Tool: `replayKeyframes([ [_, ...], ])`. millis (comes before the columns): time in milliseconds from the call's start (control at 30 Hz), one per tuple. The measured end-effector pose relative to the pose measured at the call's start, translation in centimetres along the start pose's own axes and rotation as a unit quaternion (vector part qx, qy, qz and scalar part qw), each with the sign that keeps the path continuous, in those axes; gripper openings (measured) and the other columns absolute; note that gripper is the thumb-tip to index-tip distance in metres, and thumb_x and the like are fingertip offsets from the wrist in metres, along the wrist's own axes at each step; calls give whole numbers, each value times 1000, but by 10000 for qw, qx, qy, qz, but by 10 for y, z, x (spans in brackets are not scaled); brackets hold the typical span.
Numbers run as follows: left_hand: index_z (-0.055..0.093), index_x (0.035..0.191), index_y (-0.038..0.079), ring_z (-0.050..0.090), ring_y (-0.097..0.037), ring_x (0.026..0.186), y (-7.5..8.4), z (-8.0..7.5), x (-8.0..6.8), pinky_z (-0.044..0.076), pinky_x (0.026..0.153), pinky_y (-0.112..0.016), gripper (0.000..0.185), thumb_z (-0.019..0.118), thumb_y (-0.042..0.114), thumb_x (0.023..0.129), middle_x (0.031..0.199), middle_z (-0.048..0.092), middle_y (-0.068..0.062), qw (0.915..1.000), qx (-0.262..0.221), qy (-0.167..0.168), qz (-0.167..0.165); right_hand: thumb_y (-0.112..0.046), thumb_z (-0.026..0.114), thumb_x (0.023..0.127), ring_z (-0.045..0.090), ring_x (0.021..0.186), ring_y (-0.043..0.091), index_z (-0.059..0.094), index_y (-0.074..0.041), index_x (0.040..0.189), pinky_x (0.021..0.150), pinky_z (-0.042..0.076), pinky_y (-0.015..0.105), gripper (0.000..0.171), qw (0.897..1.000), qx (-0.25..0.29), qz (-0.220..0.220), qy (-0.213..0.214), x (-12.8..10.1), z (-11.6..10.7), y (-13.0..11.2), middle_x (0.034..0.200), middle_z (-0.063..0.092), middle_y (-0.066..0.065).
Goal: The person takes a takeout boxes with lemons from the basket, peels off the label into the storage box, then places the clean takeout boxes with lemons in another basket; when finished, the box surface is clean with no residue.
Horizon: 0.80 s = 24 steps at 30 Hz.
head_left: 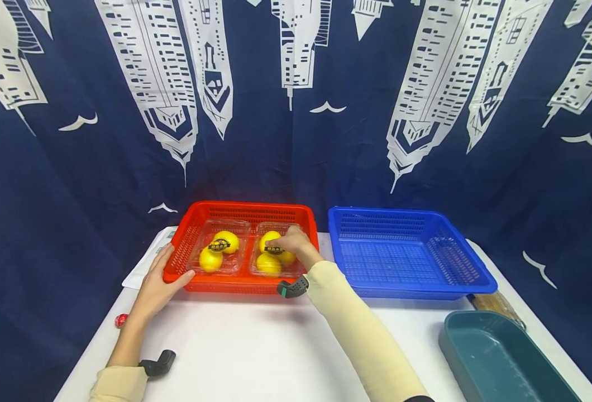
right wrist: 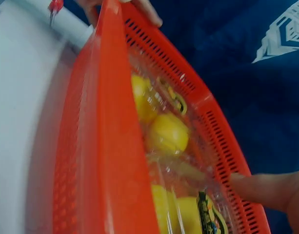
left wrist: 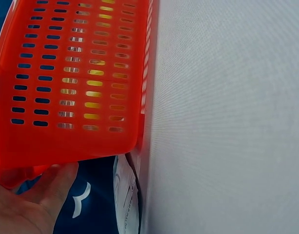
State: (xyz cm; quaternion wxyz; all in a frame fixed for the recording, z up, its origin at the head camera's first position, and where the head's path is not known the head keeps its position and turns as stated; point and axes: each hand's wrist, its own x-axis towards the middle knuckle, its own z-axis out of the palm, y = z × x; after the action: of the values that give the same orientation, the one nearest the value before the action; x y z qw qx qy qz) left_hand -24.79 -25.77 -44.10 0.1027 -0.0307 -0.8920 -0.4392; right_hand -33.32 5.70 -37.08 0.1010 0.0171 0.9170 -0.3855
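A red plastic basket (head_left: 246, 287) holds two clear plastic boxes of lemons side by side. The left lemon box (head_left: 235, 259) carries a dark label, as does the right lemon box (head_left: 258, 257). My left hand (head_left: 155, 287) rests at the basket's left front corner, thumb at the front rim and fingers along the left side. Over the right box is my right hand (head_left: 295, 241), its fingers reaching across the top near the label. One extended finger (right wrist: 261, 190) shows in the right wrist view; the other fingertips are hidden there.
A blue basket (head_left: 411, 293) stands right of the red one. Nearer on the right sits a dark green tub (head_left: 507, 352), with a brown wooden object (head_left: 497, 304) behind it. A white packet (head_left: 147, 259) and a small red item (head_left: 121, 320) lie at the left.
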Motion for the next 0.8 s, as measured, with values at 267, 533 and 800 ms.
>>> replayKeyframes([
  [267,18,155,5,17,-45,147,-1,0,1,19,114,-70,91,69,39,87,163,15,-18,10000,68,15,-5,-37,81,75,56,100,29,65,-3,88,94,46,40,40,9839,-1756,-125,300,0,10,-6,100,62,13],
  [533,18,156,6,17,-43,148,0,3,1,18,114,-70,92,68,40,87,163,15,-16,9999,96,-2,-58,-39,79,77,56,108,31,66,-2,100,105,45,45,45,9881,-1531,140,73,-3,9,-4,109,64,14],
  [800,18,156,6,17,-43,148,-1,1,1,19,114,-69,91,68,39,87,163,15,-17,9999,100,24,-17,-40,76,81,56,100,27,66,-3,106,97,51,38,46,9894,-1422,274,-115,-3,10,-2,107,65,11],
])
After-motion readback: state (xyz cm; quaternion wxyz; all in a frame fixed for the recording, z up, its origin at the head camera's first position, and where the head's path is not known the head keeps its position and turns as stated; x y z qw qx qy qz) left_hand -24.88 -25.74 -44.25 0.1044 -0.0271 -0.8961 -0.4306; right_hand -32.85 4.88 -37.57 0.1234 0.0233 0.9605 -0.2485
